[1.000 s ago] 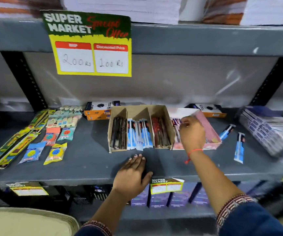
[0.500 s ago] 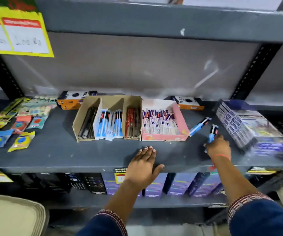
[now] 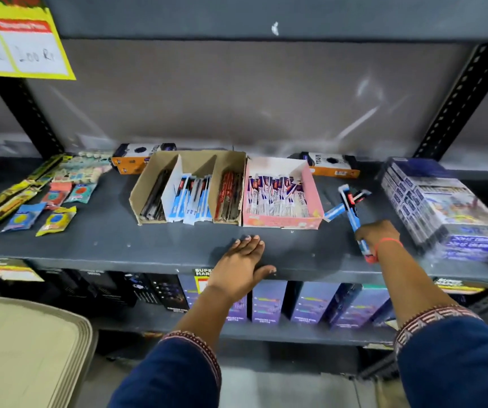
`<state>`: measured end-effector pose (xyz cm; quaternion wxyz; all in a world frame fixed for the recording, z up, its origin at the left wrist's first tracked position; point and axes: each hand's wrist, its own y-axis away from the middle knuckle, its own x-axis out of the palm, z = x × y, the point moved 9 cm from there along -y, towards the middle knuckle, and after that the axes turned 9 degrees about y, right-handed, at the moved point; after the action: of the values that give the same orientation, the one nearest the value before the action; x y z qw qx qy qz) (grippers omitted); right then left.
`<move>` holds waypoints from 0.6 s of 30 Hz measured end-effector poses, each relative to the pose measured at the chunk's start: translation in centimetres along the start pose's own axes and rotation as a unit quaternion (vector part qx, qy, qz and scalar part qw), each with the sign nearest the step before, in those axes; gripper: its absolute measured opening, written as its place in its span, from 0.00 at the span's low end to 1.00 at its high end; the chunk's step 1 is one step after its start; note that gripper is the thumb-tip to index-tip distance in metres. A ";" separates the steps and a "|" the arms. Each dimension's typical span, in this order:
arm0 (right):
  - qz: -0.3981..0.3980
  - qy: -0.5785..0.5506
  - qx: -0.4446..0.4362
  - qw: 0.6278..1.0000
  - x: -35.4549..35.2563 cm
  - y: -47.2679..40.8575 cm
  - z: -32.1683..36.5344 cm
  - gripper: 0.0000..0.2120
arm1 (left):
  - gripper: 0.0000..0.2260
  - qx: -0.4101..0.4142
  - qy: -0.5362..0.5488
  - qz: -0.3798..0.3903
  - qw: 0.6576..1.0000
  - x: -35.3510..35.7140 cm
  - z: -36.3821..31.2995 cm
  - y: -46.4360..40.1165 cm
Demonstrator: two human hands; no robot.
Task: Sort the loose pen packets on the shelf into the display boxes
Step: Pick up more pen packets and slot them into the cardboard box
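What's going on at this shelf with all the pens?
A person is tidying loose pen packets into display boxes on a grey shelf. Their right hand grips a blue pen packet lifted off the shelf, and a second loose packet lies just behind it. The left hand rests flat on the shelf's front edge. To the left stand a pink box full of packets and a cardboard box with three compartments: dark, blue and red pens.

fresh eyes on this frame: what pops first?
The right hand, at the shelf's right, is closed on a blue pen packet; a second packet lies beside the pink display box. Mid-shelf sits the cardboard box with three compartments. The left hand lies flat on the shelf edge.
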<state>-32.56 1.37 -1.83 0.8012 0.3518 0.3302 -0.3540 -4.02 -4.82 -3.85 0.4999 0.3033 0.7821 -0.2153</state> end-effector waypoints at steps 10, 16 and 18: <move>0.135 -0.450 -0.099 0.877 1.4 7.8 4.2 0.17 | 0.29 0.007 -0.006 0.003 1.000 -0.6 -0.1 -0.1; 0.269 -0.448 -0.151 0.839 6.2 14.8 6.3 0.13 | 0.32 -0.011 -0.024 0.013 1.000 -1.7 1.7 0.9; 0.280 -0.421 -0.172 0.846 7.0 15.9 6.6 0.12 | 0.32 -0.011 -0.029 0.011 0.999 -2.0 2.1 1.2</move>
<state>-14.25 1.73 1.54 0.9760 0.1029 -0.0955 -0.1667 -1.22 -5.84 -2.97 0.5279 0.3003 0.7663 -0.2097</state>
